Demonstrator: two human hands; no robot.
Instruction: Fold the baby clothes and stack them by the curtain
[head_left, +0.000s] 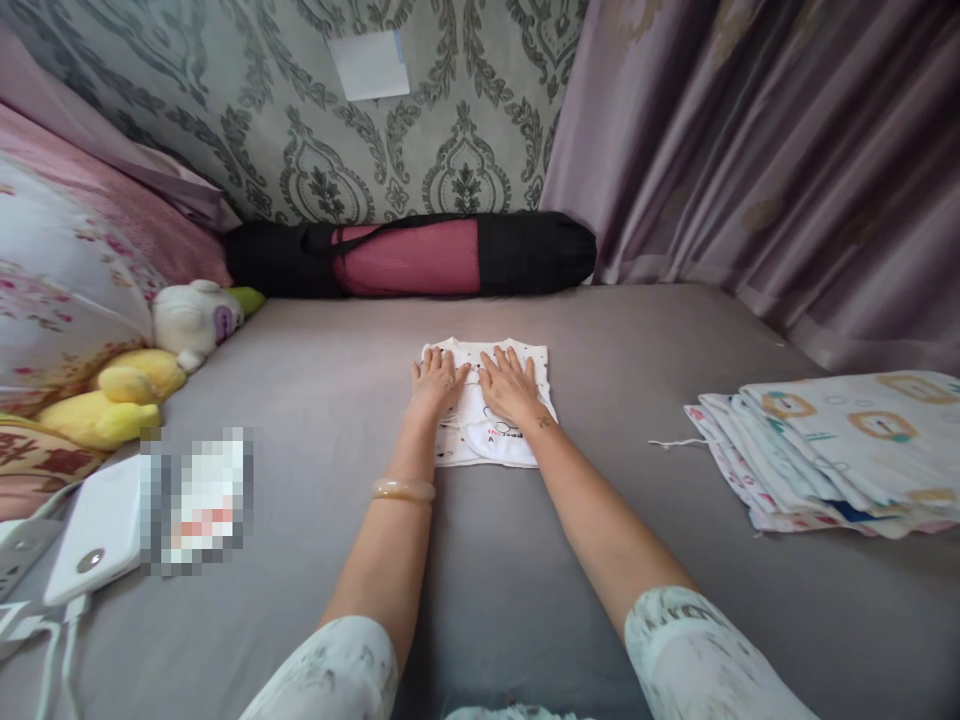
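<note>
A small white folded garment (487, 445) with dark specks and a printed animal with lettering lies flat on the grey bed sheet (322, 400). My left hand (436, 382) rests palm down on its upper left part, the fingers spread. On the upper right part my right hand (511, 385) lies flat too, fingers apart. Both hands touch the cloth without gripping it, and they cover part of the print. A pale bangle (403, 490) circles my left forearm.
On the right sits a stack of folded patterned cloths (847, 440) with a loose string. A black and red rolled bag (405, 256) lies along the wall. Plush toys (135, 390) line the left side, near a white power bank (101, 530) with cables and a blurred-out item (206, 500).
</note>
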